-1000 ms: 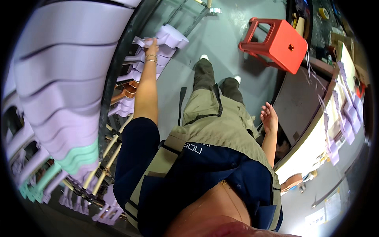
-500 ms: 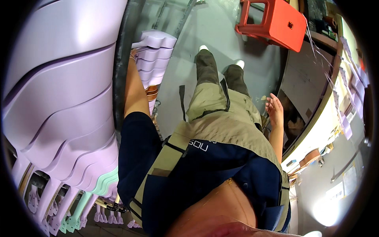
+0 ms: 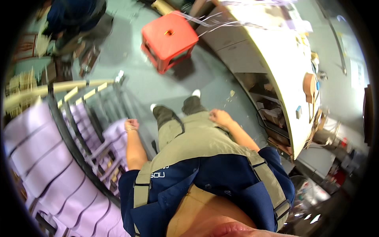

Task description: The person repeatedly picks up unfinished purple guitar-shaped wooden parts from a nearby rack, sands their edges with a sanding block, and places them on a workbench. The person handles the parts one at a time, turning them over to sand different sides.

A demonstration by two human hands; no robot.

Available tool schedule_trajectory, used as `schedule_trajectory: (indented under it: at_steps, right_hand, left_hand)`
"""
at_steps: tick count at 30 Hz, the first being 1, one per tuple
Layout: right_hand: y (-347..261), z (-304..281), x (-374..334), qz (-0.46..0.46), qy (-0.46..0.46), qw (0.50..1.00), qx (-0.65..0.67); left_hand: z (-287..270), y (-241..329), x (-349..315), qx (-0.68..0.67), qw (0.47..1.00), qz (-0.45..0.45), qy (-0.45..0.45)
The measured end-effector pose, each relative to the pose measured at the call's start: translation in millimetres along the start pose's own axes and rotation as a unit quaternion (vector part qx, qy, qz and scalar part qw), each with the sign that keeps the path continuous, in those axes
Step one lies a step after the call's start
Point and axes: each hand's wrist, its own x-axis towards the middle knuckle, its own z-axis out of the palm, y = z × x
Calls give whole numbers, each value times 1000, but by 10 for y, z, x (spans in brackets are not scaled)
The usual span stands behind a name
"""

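My left hand (image 3: pixel 132 125) is closed at the edge of a small stack of lilac plastic pieces (image 3: pixel 113 136), which rests on a metal rack (image 3: pixel 75 118) to my left. My left arm reaches down along the rack. Against my right thigh, my right hand (image 3: pixel 219 117) hangs with its fingers curled and nothing in it. My legs in olive trousers and my shoes show between the two hands.
A big stack of lilac plastic seats (image 3: pixel 43 162) fills the lower left. A red plastic stool (image 3: pixel 169 37) stands on the grey floor ahead. A curved white counter (image 3: pixel 272 67) with shelves under it runs along the right. Another person (image 3: pixel 75 19) crouches at top left.
The view has swung right and up the floor. My left hand has come down and closer to my legs with the lilac stack. My right hand has moved in onto my thigh.
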Motion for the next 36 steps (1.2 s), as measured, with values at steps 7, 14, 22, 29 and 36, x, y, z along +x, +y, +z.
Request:
schedule_trajectory:
  at_steps: [7, 14, 22, 29, 36]
  right_hand:
    - [947, -172, -406, 91, 120, 968, 201]
    - [1526, -184, -620, 159, 190, 920, 302]
    - [1767, -248, -415, 213, 277, 838, 418]
    - [1856, -891, -367, 231, 332, 806, 432]
    - [2093, -1150, -373, 200, 333, 819, 422]
  left_hand:
    - [3454, -1065, -1376, 221, 940, 7, -260]
    - [5860, -1585, -3047, 333, 811, 82, -474]
    - [7968, -1003, -3356, -51, 841, -80, -533]
    - [9082, -1016, -2559, -192, 875, -40, -442]
    - [8944, -1119, -3115, -162, 800, 13, -578]
